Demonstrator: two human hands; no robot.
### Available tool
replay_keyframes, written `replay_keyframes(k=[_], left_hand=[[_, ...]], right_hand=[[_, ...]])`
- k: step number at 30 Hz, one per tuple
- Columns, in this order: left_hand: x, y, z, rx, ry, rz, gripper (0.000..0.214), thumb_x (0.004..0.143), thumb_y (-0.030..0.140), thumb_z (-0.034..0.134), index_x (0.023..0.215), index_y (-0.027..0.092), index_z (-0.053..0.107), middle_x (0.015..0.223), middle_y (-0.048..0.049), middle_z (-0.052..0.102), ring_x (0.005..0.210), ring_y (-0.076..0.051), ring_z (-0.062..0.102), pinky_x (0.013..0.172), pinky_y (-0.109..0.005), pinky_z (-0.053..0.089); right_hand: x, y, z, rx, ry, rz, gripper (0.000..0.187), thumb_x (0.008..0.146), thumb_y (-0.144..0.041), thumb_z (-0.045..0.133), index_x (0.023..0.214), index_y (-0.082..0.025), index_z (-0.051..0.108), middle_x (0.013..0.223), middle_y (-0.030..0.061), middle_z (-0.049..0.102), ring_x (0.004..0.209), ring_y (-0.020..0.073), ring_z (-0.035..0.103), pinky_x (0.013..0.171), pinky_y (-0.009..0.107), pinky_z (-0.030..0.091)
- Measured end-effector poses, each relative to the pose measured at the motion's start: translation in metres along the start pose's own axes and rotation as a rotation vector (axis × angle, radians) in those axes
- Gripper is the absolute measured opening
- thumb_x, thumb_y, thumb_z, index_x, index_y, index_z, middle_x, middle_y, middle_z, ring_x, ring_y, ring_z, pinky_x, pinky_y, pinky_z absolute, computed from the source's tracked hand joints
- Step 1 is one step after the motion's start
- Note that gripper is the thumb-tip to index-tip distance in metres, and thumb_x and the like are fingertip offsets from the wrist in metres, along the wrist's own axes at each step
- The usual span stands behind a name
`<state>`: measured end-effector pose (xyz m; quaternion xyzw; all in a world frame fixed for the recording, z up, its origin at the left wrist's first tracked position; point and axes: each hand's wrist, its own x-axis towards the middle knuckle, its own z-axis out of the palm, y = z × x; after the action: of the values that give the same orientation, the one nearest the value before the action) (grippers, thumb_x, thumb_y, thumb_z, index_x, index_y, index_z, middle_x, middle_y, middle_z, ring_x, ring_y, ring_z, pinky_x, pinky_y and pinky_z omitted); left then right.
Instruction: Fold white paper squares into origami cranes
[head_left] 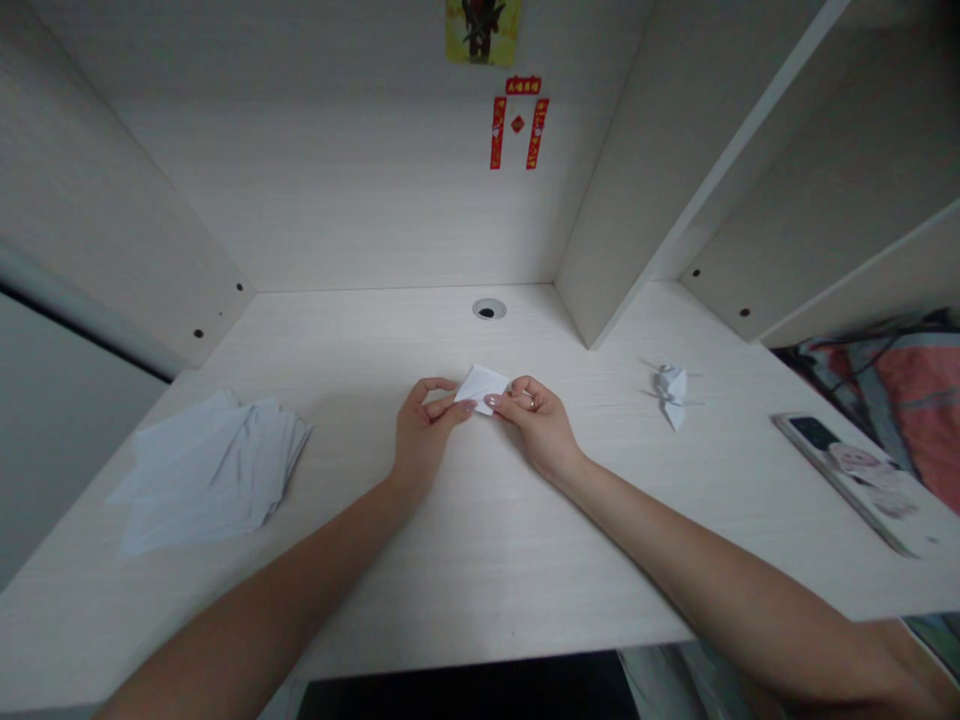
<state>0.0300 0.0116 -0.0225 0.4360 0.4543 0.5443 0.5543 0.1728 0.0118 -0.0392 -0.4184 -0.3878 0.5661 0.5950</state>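
A small folded piece of white paper (481, 383) is held between my two hands, just above the middle of the desk. My left hand (426, 425) pinches its left edge between thumb and fingers. On the right side, my right hand (541, 420) grips the paper with the thumb on top; a ring shows on one finger. Both thumb tips lie close together at the paper's near edge. The fingertips behind the paper are partly hidden.
A loose stack of white paper sheets (217, 470) lies at the left. Toward the right sit a small folded paper figure (671, 392) and a phone in a pale case (847, 480). Behind are a round cable hole (489, 310) and an upright divider panel (600, 230).
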Motion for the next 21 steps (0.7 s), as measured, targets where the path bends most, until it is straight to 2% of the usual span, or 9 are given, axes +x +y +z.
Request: replay_keyframes(k=[7,15,21], left_hand=[[-0.0010,0.0030,0.0003,0.075,-0.008,-0.002,0.043,0.060,0.035,0.074,0.095,0.018,0.055,0.073,-0.0033,0.072,0.067,-0.016,0.065,0.067,-0.028,0.049],[-0.0006,0.0021,0.0005,0.034,0.008,-0.014,0.040,0.060,0.032,0.075,0.092,0.018,0.057,0.066,-0.0007,0.071,0.063,-0.014,0.065,0.068,-0.026,0.049],[0.0002,0.0015,0.0019,-0.026,-0.002,-0.046,0.037,0.060,0.032,0.075,0.090,0.016,0.059,0.067,-0.0009,0.071,0.066,-0.014,0.066,0.077,-0.031,0.051]], right_hand=[[0.0005,0.0004,0.0007,-0.022,-0.004,-0.044,0.036,0.060,-0.034,0.075,0.062,-0.021,0.041,0.056,-0.0064,0.050,0.055,0.0106,0.051,0.057,0.024,0.043],[-0.0014,-0.0016,0.0011,-0.003,0.002,-0.043,0.038,0.060,-0.033,0.076,0.059,-0.020,0.040,0.054,-0.0075,0.042,0.051,0.0086,0.045,0.055,0.023,0.042],[-0.0016,-0.0052,0.0024,0.024,0.005,-0.037,0.045,0.058,-0.032,0.077,0.056,-0.020,0.034,0.052,-0.0073,0.042,0.052,0.0088,0.045,0.055,0.023,0.039]])
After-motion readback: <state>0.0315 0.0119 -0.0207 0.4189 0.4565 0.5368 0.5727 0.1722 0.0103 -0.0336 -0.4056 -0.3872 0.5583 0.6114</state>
